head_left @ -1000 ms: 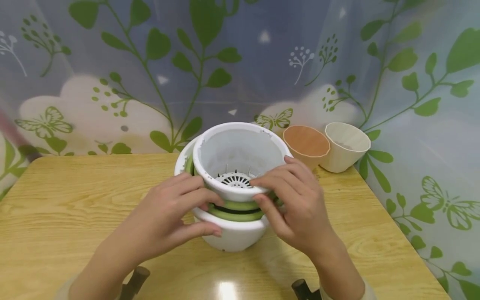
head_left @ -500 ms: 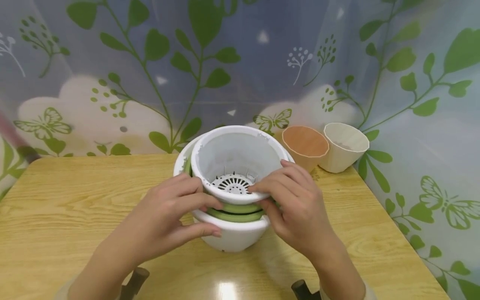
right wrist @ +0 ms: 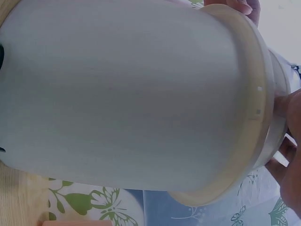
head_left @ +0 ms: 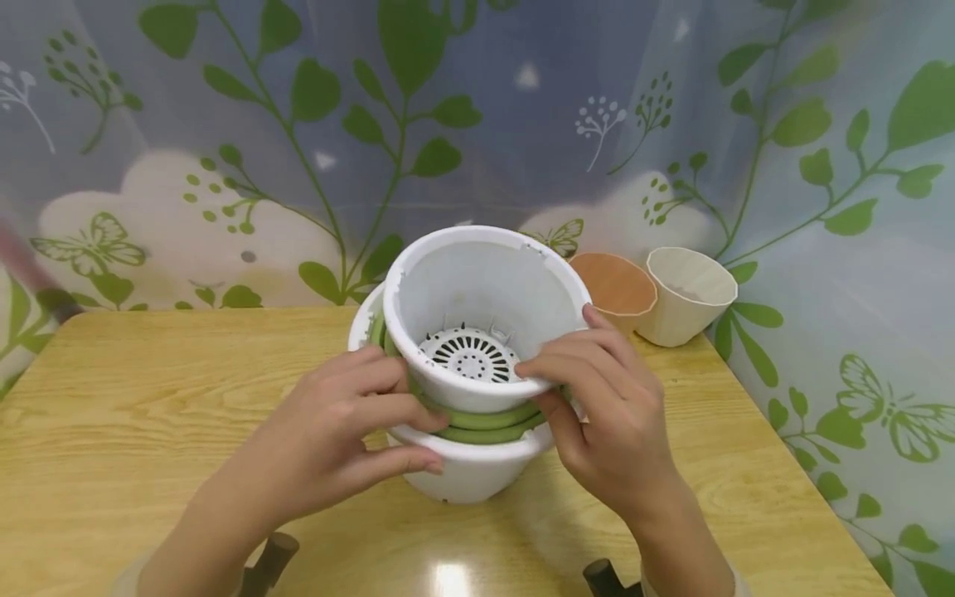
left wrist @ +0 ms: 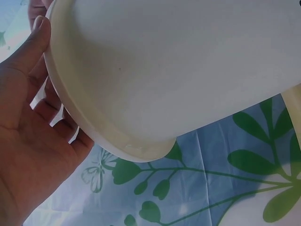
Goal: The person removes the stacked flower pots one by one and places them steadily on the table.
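Observation:
A white flower pot (head_left: 466,477) stands on the table with green pots (head_left: 492,434) nested in it, their rims showing. On top sits a smaller white flower pot (head_left: 485,278), tilted, its slotted base visible inside. My left hand (head_left: 346,423) grips the outer pot's near-left rim, thumb on the outside wall and fingers over the edge. My right hand (head_left: 612,398) pinches the inner white pot's near-right rim, fingers inside and thumb below. Both wrist views are filled by the outer pot's smooth wall (left wrist: 178,70), with the rim (right wrist: 258,94) toward the hands.
At the table's back right stand an orange faceted pot (head_left: 615,286) and a cream one (head_left: 686,290) side by side. A leaf-patterned curtain (head_left: 462,124) rises behind the wooden table (head_left: 186,390) and along its right side. Dark mounts (head_left: 276,551) show near the wrists.
The inner white pot has dipped slightly, then risen and shifted a little right, with my right hand moving along. My left hand and the outer pot have stayed nearly in place.

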Demonstrator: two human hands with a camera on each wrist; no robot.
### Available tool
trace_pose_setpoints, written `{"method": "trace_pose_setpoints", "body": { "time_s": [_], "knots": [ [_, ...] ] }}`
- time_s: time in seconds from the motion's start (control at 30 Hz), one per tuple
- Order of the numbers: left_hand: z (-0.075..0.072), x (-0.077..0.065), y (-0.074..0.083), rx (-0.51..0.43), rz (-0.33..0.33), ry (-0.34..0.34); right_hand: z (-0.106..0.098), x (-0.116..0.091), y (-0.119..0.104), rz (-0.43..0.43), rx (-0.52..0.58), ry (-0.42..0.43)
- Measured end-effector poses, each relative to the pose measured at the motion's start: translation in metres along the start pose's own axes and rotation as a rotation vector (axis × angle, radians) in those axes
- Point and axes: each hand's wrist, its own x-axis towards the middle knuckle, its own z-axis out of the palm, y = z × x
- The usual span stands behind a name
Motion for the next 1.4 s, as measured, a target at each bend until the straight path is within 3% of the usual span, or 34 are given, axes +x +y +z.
{"method": "trace_pose_setpoints", "body": {
  "time_s": [0.3,0.67,1.13,1.4],
  "knots": [
    [0.001,0.0,-0.002,0.041,0.005,-0.017,-0.002,0.003,0.001,-0.012,0.065,0.27],
    [0.001,-0.003,-0.005,0.019,0.004,-0.015,-0.006,0.004,0.002,0.013,0.064,0.344],
    [-0.002,-0.002,-0.006,0.0,0.001,-0.021,-0.009,0.011,0.011,0.101,-0.049,0.62],
    [-0.002,-0.003,-0.007,-0.019,-0.008,-0.023,-0.012,0.01,0.02,0.178,-0.087,0.646]
  ]
}}
